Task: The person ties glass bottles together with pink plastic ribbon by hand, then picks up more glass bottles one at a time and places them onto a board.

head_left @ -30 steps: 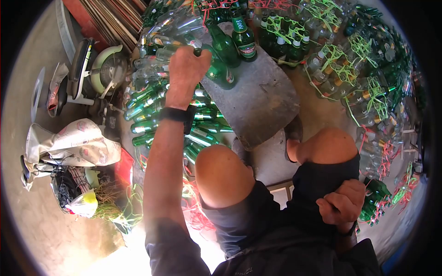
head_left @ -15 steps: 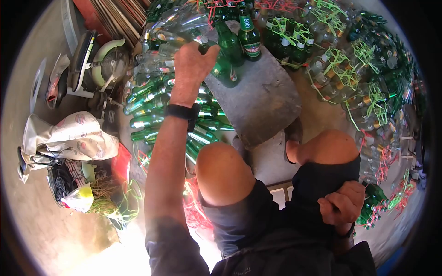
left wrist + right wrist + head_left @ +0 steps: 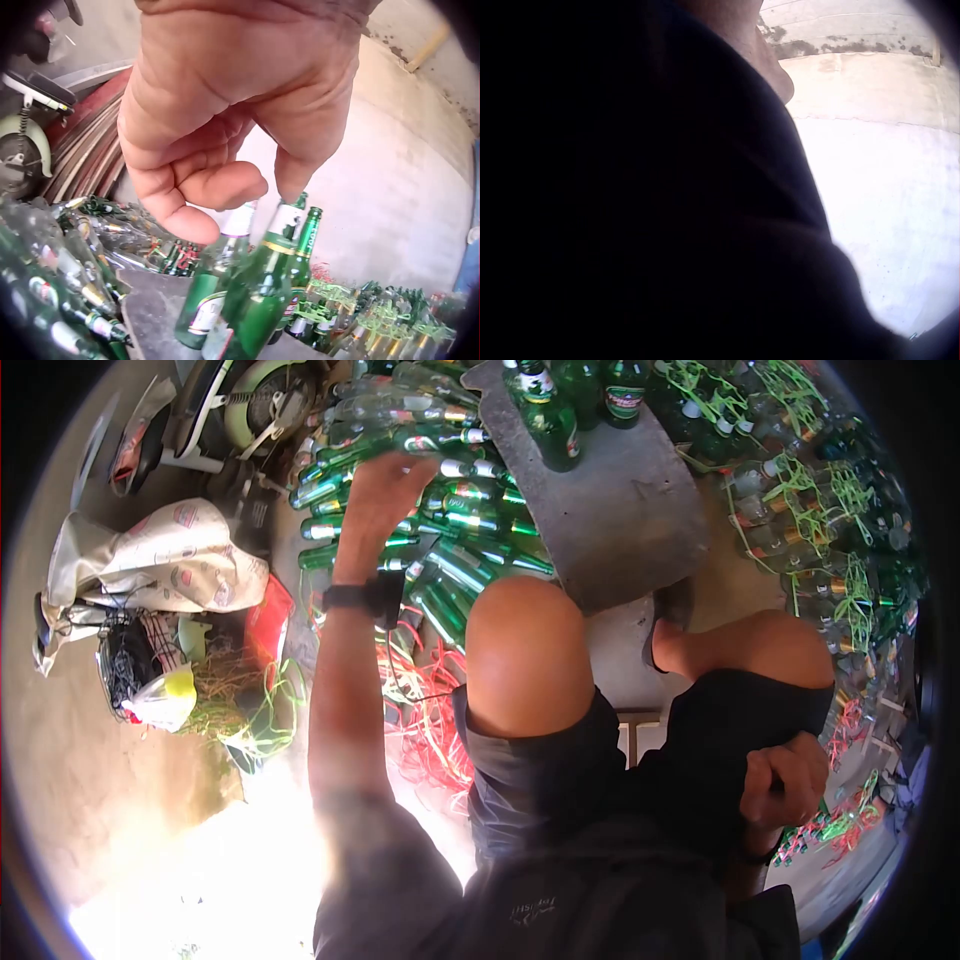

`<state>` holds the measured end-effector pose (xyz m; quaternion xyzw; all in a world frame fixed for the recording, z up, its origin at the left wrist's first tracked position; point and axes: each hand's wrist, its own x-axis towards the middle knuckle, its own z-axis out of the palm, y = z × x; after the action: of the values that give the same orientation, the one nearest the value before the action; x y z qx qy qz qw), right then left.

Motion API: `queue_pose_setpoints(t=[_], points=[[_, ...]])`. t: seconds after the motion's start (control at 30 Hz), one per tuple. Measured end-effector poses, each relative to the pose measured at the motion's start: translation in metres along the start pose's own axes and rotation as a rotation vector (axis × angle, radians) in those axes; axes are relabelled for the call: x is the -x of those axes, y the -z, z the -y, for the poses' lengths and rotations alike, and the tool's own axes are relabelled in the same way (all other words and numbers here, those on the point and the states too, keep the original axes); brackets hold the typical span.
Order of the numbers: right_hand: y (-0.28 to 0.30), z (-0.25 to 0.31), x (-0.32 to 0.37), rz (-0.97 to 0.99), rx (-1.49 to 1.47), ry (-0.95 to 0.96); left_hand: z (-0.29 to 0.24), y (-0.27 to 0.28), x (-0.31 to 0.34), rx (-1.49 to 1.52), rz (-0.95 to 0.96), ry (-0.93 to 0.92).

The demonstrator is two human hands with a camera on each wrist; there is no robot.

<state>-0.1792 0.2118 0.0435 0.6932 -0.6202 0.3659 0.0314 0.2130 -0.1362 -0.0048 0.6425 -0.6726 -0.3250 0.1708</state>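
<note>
My left hand [image 3: 385,505] is raised over a pile of green bottles [image 3: 465,565] lying on the floor. Its fingers are loosely bent and the thumb stands apart, with nothing between them. Several upright green beer bottles [image 3: 555,435] stand on a worn grey board [image 3: 625,510], right of that hand. In the left wrist view, the thumb overlaps the neck of a green bottle [image 3: 259,300] behind it. My right hand [image 3: 787,780] rests on the thigh, fingers loosely curled around nothing. Dark cloth [image 3: 667,210] blocks most of the right wrist view.
Bundles of bottles tied with green string [image 3: 800,510] stand at the right. Red plastic string [image 3: 430,710] lies beside the left knee. Farther left are a pale sack [image 3: 180,560], a basket of cables [image 3: 130,655] and a wheeled machine [image 3: 250,420].
My left hand has let go of the green bottle's neck and drawn away to the left. The head view has shifted, so the board appears higher and farther right. The right hand stays on the thigh.
</note>
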Motion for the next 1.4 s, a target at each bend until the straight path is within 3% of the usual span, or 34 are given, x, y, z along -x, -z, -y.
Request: queue_pose_setpoints(t=[0.07, 0.17, 0.2, 0.37, 0.4, 0.43, 0.47, 0.5, 0.57, 0.67, 0.7, 0.73, 0.83, 1.0, 1.1, 1.17, 1.3, 1.4], points=[[0.003, -0.002, 0.003, 0.057, -0.053, -0.071, 0.071, -0.007, 0.017, 0.010, -0.049, 0.069], [-0.001, 0.002, -0.004, 0.013, 0.012, -0.011, 0.149, -0.025, 0.062, 0.032, -0.051, 0.205], [-0.001, 0.002, -0.004, 0.023, 0.004, -0.007, 0.220, -0.045, 0.066, -0.134, -0.135, 0.082], [-0.001, -0.001, -0.003, 0.013, 0.048, 0.032, 0.267, -0.091, 0.150, 0.197, -0.037, 0.510], [-0.001, 0.000, -0.004, 0.019, 0.045, 0.038, 0.311, -0.116, 0.163, 0.128, -0.043, 0.412], [-0.001, 0.001, -0.006, 0.030, 0.056, 0.031, 0.295, -0.120, 0.171, 0.058, -0.048, 0.315], [-0.002, 0.002, -0.007, 0.040, 0.068, 0.024, 0.275, -0.130, 0.185, 0.328, -0.078, 0.687], [-0.003, 0.002, -0.007, 0.047, 0.066, 0.030, 0.353, -0.167, 0.191, 0.143, -0.072, 0.527], [-0.004, -0.001, -0.005, -0.013, 0.172, 0.099, 0.314, -0.175, 0.198, 0.148, -0.120, 0.564], [0.002, -0.010, 0.003, 0.060, 0.126, 0.045, 0.308, -0.205, 0.200, 0.026, -0.185, 0.527], [0.007, -0.010, 0.007, 0.064, 0.126, 0.047, 0.312, -0.215, 0.201, -0.038, -0.227, 0.493], [0.013, -0.010, 0.012, 0.101, 0.176, 0.014, 0.323, -0.225, 0.200, 0.079, -0.151, 0.604], [0.011, -0.008, 0.011, 0.119, 0.230, -0.026, 0.322, -0.244, 0.203, 0.003, -0.083, 0.705], [0.014, -0.016, 0.015, 0.145, 0.250, -0.037, 0.339, -0.280, 0.218, 0.019, -0.219, 0.639], [0.007, -0.007, 0.008, 0.077, 0.330, -0.058, 0.355, -0.294, 0.228, 0.041, -0.175, 0.614], [0.003, -0.006, 0.005, 0.057, 0.275, -0.026, 0.389, -0.316, 0.230, -0.205, 0.045, 0.474], [-0.001, 0.004, -0.005, 0.074, 0.261, -0.042, 0.325, -0.288, 0.220, -0.083, 0.023, 0.641], [-0.001, 0.003, -0.004, 0.041, 0.272, -0.050, 0.308, -0.282, 0.218, -0.002, -0.081, 0.741]])
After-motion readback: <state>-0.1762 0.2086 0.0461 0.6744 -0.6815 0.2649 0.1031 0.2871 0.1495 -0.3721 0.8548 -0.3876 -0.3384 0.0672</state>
